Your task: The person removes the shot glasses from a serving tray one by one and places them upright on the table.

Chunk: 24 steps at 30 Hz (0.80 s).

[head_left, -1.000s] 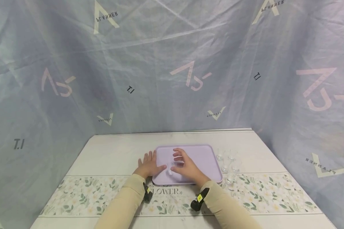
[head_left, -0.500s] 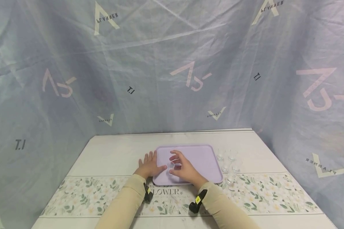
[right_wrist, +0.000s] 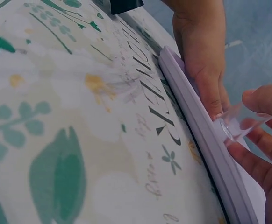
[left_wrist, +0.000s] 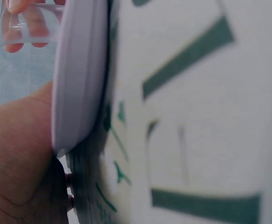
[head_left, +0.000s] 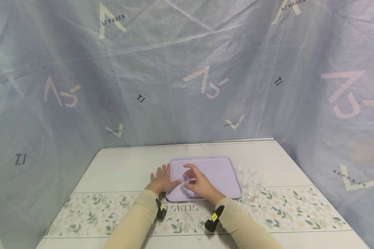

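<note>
A small clear shot glass (head_left: 185, 180) stands upright near the left side of a lilac tray (head_left: 218, 169). My right hand (head_left: 200, 183) holds it, thumb on the near side and fingers on the far side; the right wrist view shows the glass (right_wrist: 234, 126) between them. My left hand (head_left: 162, 180) lies with straight, spread fingers over the tray's left edge, its thumb reaching to the foot of the glass. In the left wrist view the tray's rim (left_wrist: 77, 84) hides part of this hand, and fingertips show behind the clear glass (left_wrist: 33, 23).
Several more clear shot glasses (head_left: 245, 180) stand in a group just right of the tray. A white cloth with a floral band (head_left: 286, 209) covers the table. Grey fabric (head_left: 187, 86) hangs behind and at both sides.
My right hand has moved slightly left, and its thumb and fingers have come around the glass. The left hand has stayed in place on the tray's edge.
</note>
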Available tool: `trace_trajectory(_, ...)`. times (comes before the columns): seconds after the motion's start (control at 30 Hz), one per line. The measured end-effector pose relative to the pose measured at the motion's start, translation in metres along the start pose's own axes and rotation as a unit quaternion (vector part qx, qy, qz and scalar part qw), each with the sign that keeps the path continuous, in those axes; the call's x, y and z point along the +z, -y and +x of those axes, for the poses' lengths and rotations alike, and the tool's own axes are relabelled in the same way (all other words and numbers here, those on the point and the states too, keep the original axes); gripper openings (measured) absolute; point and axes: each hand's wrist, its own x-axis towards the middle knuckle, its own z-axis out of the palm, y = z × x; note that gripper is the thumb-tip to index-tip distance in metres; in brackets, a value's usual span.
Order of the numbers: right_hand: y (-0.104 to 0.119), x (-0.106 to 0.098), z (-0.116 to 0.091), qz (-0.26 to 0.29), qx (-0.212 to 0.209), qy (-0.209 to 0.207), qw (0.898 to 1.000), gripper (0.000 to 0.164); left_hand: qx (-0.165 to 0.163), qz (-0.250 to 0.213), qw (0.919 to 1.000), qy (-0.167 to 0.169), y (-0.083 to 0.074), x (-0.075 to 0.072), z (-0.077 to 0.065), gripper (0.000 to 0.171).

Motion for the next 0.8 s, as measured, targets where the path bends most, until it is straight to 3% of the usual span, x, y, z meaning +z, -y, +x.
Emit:
trace_trajectory(0.2,0.004,-0.005,0.002,-0.015,-0.012,0.007,1.000,0.075,0.003,-0.010,0.9999,-0.006,-0.011,-0.015,-0.013,0.104)
trace_trajectory(0.5,0.017,-0.025,-0.003,-0.039,-0.026,0.006,0.999,0.075,-0.001,0.004,1.0000,0.005,-0.014,-0.018,-0.015,0.098)
trace_trajectory(0.8,0.029,-0.046,-0.017,-0.051,-0.010,0.004,0.999,0.076,0.000,-0.003,1.0000,0.003,-0.014,-0.019,-0.017,0.100)
